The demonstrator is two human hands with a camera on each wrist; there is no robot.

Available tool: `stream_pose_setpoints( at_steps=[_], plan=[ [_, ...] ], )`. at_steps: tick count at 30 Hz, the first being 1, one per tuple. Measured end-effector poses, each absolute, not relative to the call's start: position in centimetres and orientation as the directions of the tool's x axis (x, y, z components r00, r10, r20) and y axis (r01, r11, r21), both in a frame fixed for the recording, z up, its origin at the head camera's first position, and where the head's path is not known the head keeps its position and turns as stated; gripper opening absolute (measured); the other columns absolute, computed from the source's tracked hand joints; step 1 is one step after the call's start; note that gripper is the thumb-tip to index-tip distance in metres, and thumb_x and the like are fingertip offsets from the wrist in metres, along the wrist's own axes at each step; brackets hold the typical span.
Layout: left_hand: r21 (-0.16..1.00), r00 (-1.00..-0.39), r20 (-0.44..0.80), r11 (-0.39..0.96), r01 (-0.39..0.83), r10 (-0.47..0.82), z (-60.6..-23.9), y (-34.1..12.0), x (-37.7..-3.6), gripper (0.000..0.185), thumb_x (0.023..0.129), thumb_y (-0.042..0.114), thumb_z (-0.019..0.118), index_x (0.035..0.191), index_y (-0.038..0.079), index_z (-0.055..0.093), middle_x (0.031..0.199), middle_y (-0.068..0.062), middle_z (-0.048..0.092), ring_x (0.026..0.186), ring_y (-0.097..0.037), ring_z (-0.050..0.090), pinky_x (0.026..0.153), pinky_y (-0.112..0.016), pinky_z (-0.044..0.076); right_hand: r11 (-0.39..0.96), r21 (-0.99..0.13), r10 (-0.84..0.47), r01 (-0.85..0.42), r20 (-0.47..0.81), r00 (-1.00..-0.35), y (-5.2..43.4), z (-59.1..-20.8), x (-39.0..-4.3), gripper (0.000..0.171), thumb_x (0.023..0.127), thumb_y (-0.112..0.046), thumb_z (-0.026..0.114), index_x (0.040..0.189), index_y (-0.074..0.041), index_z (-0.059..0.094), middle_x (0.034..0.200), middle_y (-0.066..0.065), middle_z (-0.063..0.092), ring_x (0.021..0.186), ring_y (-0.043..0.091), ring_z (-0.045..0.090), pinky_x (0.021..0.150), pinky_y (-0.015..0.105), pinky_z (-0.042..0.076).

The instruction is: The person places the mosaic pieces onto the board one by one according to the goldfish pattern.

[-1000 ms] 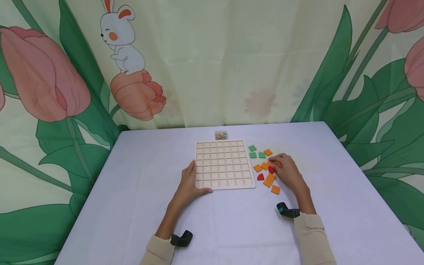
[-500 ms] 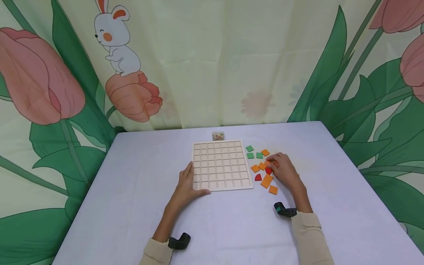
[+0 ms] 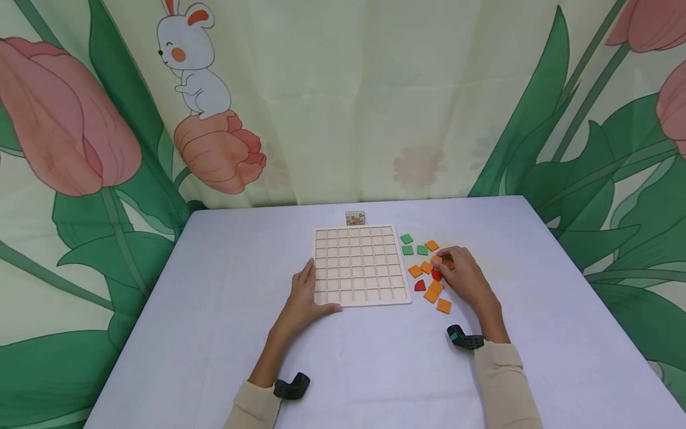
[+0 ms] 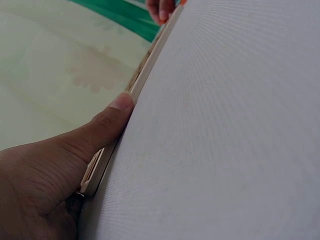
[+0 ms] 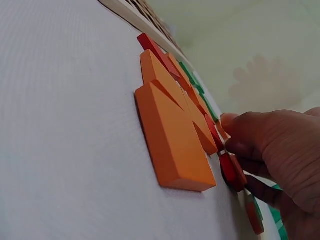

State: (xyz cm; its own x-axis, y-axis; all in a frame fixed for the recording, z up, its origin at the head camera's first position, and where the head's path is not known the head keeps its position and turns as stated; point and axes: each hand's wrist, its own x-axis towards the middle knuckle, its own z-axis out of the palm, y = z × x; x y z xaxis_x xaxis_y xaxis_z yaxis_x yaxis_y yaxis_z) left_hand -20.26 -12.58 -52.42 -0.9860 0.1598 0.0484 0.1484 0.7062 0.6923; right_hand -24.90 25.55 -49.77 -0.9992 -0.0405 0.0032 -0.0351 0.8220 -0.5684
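A pale wooden grid board (image 3: pixel 361 265) lies on the table. My left hand (image 3: pixel 302 298) rests against its near left corner, fingers extended along the left side. In the left wrist view, the straight thumb (image 4: pixel 112 120) presses the board's front edge. To the right of the board, my right hand (image 3: pixel 465 274) pinches a small orange tile (image 5: pixel 223 131) at its fingertips, among the loose pieces. Right by those fingers is a red quarter-round piece (image 3: pixel 436 275), and another red piece (image 3: pixel 420 286) lies nearer the board. The palm hides some pieces.
Several orange tiles (image 3: pixel 443 306) and green tiles (image 3: pixel 422 250) are scattered along the board's right side. Behind the board stands a small patterned block (image 3: pixel 355 218). A white cloth (image 3: pixel 241 268) covers the table, and a printed curtain (image 3: pixel 332 119) hangs behind it.
The head view shifts slightly. Both hands keep nearly the same places, the left at the board's corner and the right among the pieces.
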Motion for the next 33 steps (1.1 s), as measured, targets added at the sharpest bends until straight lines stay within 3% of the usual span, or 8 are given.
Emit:
stream_pose_setpoints(
  at_steps=[6, 15, 33],
  plan=[
    [0.699, -0.986, 0.044, 0.701, 0.143, 0.158, -52.3, -12.5, -20.2, 0.133, 0.063, 0.051, 0.091, 0.16, 0.005, 0.012, 0.168, -0.011, 0.012, 0.146, -0.034, 0.021, 0.113, -0.049, 0.038, 0.804, -0.589, -0.062, -0.079, 0.048, -0.997, 24.6, -49.4, -24.7, 0.043, 0.099, -0.032, 0.062, 0.127, 0.0, 0.058, 0.132, 0.022, 0.054, 0.123, 0.036, 0.045, 0.108, 0.056, 0.042],
    [0.71, -0.985, 0.059, 0.687, 0.156, 0.163, -52.1, -12.4, -20.3, 0.131, 0.064, 0.049, 0.092, 0.16, 0.006, 0.014, 0.167, -0.013, 0.013, 0.145, -0.035, 0.023, 0.112, -0.05, 0.039, 0.782, -0.555, -0.212, -0.283, 0.191, -0.958, 21.7, -48.4, -24.7, 0.034, 0.098, -0.027, 0.063, 0.122, -0.002, 0.061, 0.125, 0.016, 0.061, 0.124, 0.032, 0.047, 0.107, 0.054, 0.043],
    [0.707, -0.984, 0.048, 0.69, 0.155, 0.172, -52.0, -12.6, -20.1, 0.129, 0.066, 0.05, 0.09, 0.16, 0.006, 0.013, 0.167, -0.014, 0.012, 0.147, -0.036, 0.021, 0.112, -0.052, 0.039, 0.69, -0.615, -0.399, -0.382, 0.117, -0.91, 13.1, -48.6, -26.4, 0.024, 0.096, -0.023, 0.064, 0.115, -0.009, 0.066, 0.123, 0.009, 0.063, 0.117, 0.025, 0.055, 0.102, 0.044, 0.049]
  ],
)
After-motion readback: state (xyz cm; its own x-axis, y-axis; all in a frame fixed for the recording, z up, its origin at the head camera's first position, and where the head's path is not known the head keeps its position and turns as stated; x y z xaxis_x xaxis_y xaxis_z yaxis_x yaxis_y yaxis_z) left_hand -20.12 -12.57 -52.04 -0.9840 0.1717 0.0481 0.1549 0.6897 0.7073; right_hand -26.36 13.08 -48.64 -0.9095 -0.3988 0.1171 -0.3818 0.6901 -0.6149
